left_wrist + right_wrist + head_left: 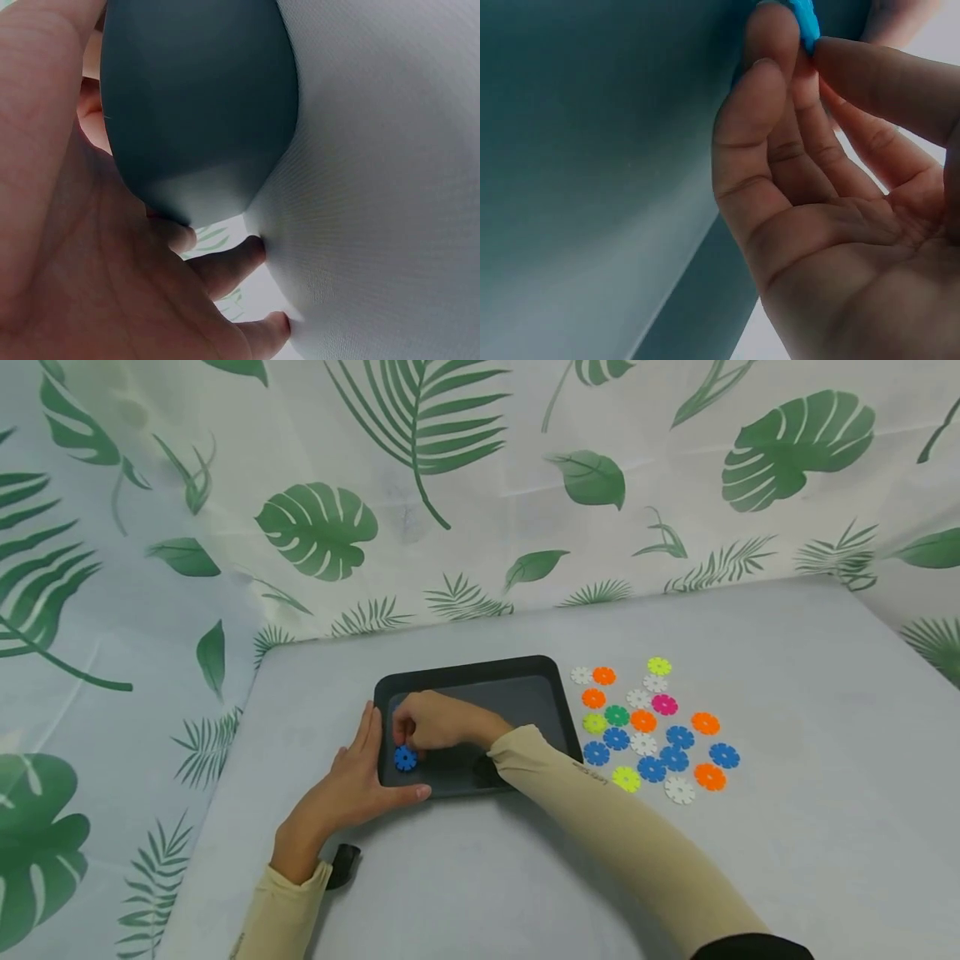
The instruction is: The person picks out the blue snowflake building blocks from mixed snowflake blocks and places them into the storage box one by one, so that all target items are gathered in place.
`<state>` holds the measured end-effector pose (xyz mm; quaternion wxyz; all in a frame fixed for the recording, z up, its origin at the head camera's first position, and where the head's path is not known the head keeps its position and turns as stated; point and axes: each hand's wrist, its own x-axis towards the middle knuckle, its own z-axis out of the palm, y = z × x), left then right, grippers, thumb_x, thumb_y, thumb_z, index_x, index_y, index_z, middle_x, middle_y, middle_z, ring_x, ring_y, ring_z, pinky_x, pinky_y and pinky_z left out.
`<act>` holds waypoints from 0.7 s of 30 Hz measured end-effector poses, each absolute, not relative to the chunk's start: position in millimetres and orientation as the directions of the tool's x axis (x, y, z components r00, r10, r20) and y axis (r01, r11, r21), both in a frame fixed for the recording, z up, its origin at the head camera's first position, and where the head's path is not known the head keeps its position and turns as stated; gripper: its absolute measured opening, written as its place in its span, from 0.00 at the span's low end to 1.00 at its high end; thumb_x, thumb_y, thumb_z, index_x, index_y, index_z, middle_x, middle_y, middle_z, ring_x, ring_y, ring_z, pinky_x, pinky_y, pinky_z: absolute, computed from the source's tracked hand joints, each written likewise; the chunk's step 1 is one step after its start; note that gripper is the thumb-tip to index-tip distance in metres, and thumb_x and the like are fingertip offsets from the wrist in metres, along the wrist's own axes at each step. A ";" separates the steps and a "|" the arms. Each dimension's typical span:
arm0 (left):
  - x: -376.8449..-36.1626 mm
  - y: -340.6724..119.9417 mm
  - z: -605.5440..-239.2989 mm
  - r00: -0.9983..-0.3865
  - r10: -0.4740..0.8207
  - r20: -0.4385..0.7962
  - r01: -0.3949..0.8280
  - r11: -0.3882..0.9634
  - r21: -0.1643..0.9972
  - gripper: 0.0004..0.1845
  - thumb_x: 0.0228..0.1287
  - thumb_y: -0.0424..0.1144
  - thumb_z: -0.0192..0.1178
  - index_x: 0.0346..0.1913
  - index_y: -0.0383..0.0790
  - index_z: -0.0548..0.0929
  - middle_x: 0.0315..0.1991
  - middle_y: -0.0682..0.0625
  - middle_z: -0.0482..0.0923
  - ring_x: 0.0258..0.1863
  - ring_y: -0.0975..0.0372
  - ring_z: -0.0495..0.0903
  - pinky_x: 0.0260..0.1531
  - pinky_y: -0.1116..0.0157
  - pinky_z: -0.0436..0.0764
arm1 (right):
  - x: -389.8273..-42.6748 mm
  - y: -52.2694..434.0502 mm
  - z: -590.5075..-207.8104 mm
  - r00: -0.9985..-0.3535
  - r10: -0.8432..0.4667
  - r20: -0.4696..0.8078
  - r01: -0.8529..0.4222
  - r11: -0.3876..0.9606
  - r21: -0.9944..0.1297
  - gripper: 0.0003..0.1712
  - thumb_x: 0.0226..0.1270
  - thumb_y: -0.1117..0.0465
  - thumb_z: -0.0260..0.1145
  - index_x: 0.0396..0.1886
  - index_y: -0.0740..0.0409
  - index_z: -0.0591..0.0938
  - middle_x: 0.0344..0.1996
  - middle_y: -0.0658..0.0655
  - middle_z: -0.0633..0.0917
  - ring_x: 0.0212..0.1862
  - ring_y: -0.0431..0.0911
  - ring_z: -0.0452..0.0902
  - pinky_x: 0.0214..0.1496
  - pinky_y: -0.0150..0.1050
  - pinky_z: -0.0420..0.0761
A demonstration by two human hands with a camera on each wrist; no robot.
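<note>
In the head view, my left hand [356,789] lies along the left end of a dark tray [480,670], its fingers straight at the side wall and the thumb on the front rim. The left wrist view shows that palm close against the outside of the tray corner [202,112]. My right hand [438,720] reaches inside the tray at the left end. Its thumb and fingertips pinch a blue notched plastic disc [807,24], mostly hidden by the fingers in the right wrist view. In the head view, the blue disc [405,758] shows its face just below those fingertips.
Right of the tray, several loose notched discs lie spread on the white table [825,735]: orange [706,723], blue [724,755], white [679,790], yellow [627,779], green [617,716] and pink [664,704]. A leaf-patterned cloth [480,468] hangs behind. The right forearm crosses the tray's front right corner.
</note>
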<state>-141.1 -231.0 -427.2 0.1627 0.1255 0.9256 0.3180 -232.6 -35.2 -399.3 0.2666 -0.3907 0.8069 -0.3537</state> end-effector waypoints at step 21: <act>-141.2 -231.7 -426.6 -0.912 0.342 -0.225 0.127 0.758 0.640 0.72 0.66 0.67 0.70 0.85 0.34 0.28 0.86 0.42 0.17 0.84 0.40 0.34 0.75 0.28 0.38 | -228.9 -50.3 -400.8 -0.556 -0.807 -0.199 -0.517 0.524 -0.677 0.09 0.69 0.77 0.66 0.37 0.62 0.88 0.26 0.51 0.84 0.26 0.41 0.74 0.31 0.34 0.74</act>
